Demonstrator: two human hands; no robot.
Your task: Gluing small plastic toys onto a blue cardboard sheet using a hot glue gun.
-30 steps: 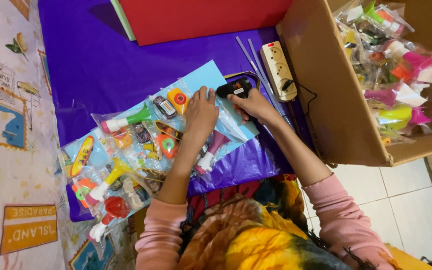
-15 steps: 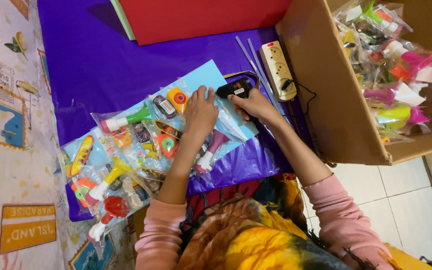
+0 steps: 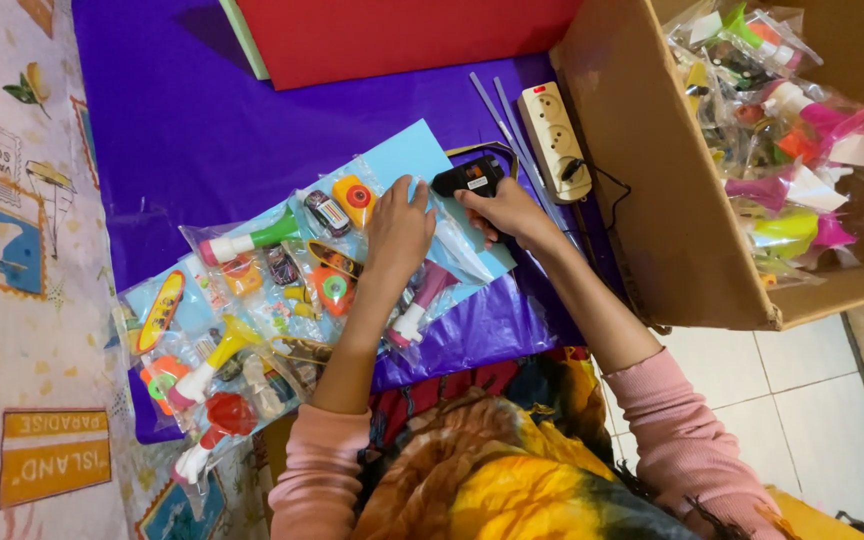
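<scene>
Clear plastic toy packets (image 3: 282,290) lie in a row on light-blue card (image 3: 407,160); more packets (image 3: 782,120) fill the brown cardboard box (image 3: 652,200), contents apparently similar toys.

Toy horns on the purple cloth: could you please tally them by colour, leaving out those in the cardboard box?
Green horn: 1
Yellow horn: 1
Red horn: 1
Pink horn: 1
Total: 4
</scene>
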